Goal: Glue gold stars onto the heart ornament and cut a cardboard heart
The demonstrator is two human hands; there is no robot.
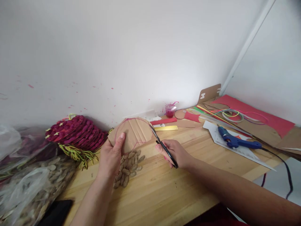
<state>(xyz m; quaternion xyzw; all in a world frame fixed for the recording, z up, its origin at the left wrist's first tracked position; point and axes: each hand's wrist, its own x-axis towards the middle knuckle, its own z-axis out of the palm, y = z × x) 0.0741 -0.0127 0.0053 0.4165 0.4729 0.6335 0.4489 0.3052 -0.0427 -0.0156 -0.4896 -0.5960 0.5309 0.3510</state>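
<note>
My left hand (113,153) grips a piece of brown cardboard (134,133) by its left side, thumb on top. A curved purple line is drawn on the cardboard. In my right hand (172,152) is a pair of black-handled scissors (162,144), their blades at the cardboard's right edge. Whether the blades are parted is hard to tell. Under the cardboard and beside my left wrist, a heap of peanuts in their shells (128,166) lies on the wooden table (164,194).
A blue glue gun (237,141) lies on white paper at the right, its cord hanging off the edge. Behind are red sheets (254,110), coloured cords and a cup of pink paint (170,110). At left sit stacked magenta decorations (80,131), a plastic bag (35,182) and a black phone-like slab (57,212).
</note>
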